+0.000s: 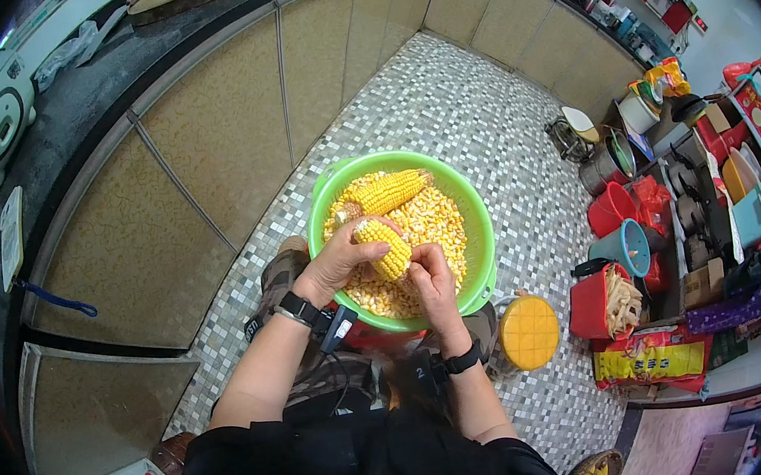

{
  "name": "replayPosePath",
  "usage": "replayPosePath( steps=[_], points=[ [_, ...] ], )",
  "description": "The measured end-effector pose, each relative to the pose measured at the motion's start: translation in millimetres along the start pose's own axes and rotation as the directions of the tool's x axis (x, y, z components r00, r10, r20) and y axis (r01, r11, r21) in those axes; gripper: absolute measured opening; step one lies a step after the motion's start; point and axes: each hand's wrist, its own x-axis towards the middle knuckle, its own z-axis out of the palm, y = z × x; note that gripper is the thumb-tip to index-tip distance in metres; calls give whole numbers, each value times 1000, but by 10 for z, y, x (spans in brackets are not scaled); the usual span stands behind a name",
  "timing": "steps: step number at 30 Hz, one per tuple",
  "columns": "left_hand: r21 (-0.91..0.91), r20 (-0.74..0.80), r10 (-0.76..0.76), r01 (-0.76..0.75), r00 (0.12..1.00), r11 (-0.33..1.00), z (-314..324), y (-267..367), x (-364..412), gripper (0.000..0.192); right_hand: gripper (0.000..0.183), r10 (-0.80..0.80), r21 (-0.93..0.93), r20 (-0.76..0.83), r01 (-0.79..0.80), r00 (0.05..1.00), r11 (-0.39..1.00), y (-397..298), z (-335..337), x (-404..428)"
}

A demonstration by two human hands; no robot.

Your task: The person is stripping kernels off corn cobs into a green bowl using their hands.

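My left hand [341, 259] grips an ear of yellow corn [383, 245], its thumb across the kernels. At the lower end of that ear, the bent fingers of my right hand [435, 280] touch the kernels. Whether they pinch anything is hidden. Both hands are over a green plastic basin [478, 217] with small handles on its rim. Loose corn kernels [438, 221] fill much of it. Another ear of corn [389, 191] lies on the kernels towards the far side, a pale cob end [349, 213] at its left.
A jar with a yellow lid [529, 332] stands right of the basin on the mosaic-tiled floor [478, 109]. Further right are a red bin with corn husks [622, 302], a blue bucket [622, 248] and a crowded shelf. Tiled cabinets [220, 101] run along the left.
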Motion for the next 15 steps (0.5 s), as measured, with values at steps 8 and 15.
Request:
replayPosePath(
  steps=[8,15],
  points=[
    [-64,-18,-21,19,1000,998,14,18,-8,47,14,-6,22,-27,7,1000,1000,-35,-7,-4],
    [-36,-2,-43,43,999,998,20,40,-17,48,24,-12,-14,2,12,1000,1000,-30,15,-4]
  ],
)
